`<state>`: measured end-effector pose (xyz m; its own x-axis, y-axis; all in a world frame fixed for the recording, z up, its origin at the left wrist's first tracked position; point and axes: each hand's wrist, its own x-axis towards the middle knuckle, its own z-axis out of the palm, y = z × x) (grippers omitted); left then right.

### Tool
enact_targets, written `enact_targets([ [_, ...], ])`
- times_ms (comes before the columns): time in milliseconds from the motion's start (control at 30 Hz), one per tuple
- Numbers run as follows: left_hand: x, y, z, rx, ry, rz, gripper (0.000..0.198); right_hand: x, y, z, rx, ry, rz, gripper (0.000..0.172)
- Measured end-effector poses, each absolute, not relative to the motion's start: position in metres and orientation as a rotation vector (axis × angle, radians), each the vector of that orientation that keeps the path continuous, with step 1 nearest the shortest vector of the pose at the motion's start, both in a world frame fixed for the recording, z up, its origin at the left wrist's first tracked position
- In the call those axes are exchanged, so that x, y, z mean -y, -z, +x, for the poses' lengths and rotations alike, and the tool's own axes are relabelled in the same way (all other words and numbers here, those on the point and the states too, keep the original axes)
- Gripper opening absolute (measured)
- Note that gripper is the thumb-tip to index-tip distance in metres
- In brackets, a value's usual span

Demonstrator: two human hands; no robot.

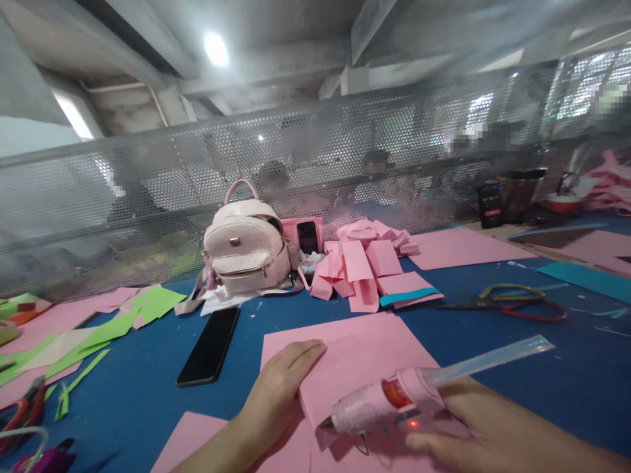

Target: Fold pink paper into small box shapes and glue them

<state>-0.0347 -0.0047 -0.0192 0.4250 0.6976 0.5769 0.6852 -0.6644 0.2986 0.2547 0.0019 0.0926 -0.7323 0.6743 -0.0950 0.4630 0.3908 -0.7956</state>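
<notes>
My left hand [279,387] lies flat, fingers together, pressing on the left edge of a pink paper sheet [355,355] on the blue table. My right hand [488,430] grips a pink hot glue gun [379,407] with a clear glue stick [488,358] jutting from its back. The gun's nozzle points left, down at the near part of the pink sheet, close to my left hand. A second pink sheet [192,440] lies under my left forearm.
A black phone [210,345] lies left of the sheet. Behind stand a pale pink backpack [246,246], a pile of folded pink paper [367,263] and scissors [513,302]. Green scraps [123,322] and red pliers [24,410] lie left. A perforated metal screen [148,197] with people behind runs along the back.
</notes>
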Motion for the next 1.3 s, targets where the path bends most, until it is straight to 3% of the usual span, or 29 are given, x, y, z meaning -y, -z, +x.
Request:
enact_targets([
  [1300,0.007,0.023,-0.035,-1.333,-1.053,2.605,0.049,0.003,-0.094,0.251,2.477,-1.211,-0.875,0.032],
])
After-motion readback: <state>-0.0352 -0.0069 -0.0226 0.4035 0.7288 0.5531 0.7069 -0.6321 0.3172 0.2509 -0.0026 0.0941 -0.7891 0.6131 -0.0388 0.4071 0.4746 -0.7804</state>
